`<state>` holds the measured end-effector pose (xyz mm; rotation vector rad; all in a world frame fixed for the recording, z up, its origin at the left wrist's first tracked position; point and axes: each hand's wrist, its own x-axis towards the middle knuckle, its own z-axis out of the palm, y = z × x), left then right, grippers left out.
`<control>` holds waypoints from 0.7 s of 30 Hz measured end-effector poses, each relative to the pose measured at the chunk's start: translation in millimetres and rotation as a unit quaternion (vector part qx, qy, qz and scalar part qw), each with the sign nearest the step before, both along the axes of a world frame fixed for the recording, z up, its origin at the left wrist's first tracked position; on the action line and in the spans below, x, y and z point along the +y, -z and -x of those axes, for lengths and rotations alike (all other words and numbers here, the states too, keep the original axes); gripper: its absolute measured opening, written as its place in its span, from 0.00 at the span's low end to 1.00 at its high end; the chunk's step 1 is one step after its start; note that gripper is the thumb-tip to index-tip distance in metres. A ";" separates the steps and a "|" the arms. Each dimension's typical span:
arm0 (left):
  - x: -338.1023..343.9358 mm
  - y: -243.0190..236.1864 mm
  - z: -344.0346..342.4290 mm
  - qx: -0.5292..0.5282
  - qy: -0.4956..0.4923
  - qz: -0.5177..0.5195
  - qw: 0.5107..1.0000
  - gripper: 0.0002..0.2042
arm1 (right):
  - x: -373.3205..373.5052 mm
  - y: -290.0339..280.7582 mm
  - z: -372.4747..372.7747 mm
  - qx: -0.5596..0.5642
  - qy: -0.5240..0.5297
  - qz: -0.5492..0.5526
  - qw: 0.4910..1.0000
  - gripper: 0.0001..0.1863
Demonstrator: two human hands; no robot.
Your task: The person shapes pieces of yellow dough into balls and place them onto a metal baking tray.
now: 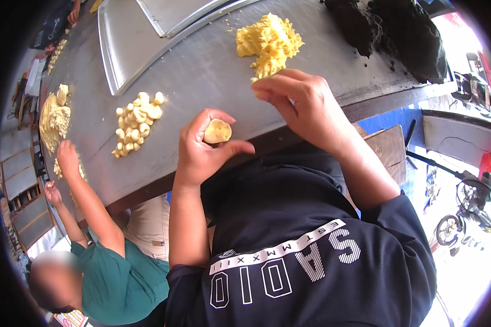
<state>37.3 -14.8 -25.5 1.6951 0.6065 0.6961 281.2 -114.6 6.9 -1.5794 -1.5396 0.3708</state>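
Note:
My left hand [196, 144] is curled around a pale dough piece [218, 131] with yellow inside, held over the table's front edge, thumb reaching out to the right. My right hand [297, 103] is pinched on a small bit of yellow paste just below the crumbly yellow pile [268, 39]. To the left of my hands a heap of several small pale dough balls [138, 122] lies on the metal table [193, 82].
Metal trays [125, 49] lie at the back, a dark heap [398, 43] at back right. A co-worker in a green shirt [120, 278] works at the left beside larger dough piles [54, 117]; another person's hand [73, 15] shows farther back. A motorbike [458, 218] stands at right.

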 end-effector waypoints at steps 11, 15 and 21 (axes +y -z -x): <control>0.0 -9.0 -2.8 0.092 0.024 -0.194 0.976 0.29 | 8.0 -14.6 34.4 0.140 -0.113 0.094 0.979 0.13; -5.3 -9.9 -3.4 0.151 0.049 -0.210 0.965 0.30 | 16.9 -7.4 44.2 0.119 -0.082 0.082 0.986 0.25; 0.9 0.0 -9.0 0.064 0.021 -0.167 0.984 0.28 | 22.1 -24.5 -0.7 -0.089 -0.092 0.023 0.991 0.20</control>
